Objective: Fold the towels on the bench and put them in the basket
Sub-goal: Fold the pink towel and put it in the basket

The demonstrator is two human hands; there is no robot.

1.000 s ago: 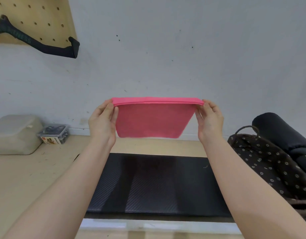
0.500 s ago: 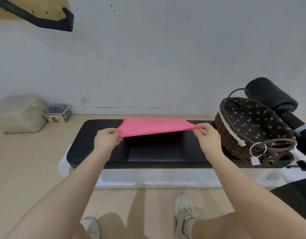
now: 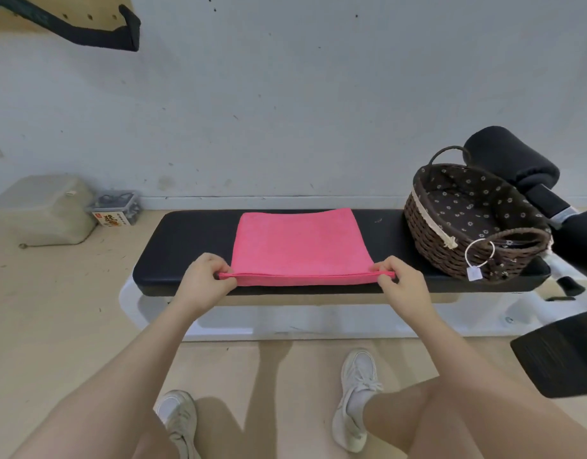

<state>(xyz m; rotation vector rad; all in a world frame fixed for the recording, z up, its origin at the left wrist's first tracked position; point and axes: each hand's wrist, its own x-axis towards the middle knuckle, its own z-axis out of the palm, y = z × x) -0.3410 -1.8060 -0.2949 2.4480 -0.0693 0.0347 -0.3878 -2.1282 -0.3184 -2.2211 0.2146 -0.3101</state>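
Observation:
A pink towel (image 3: 298,246), folded double, lies flat on the black padded bench (image 3: 186,246), its near edge at the bench's front edge. My left hand (image 3: 204,278) pinches the towel's near left corner. My right hand (image 3: 399,281) pinches the near right corner. A dark wicker basket (image 3: 428,226) with a flower-print lining and a white tag stands on the right end of the bench; no towel shows inside it.
Black foam rollers (image 3: 510,160) and a black pad (image 3: 560,356) of the bench frame stick out at the right. A beige box (image 3: 43,210) and a small clear box (image 3: 116,208) sit on the floor by the wall, far left. My feet stand just before the bench.
The towel hung in the air between my hands one second ago. It has come down and now lies spread on the bench, both hands still on its near corners.

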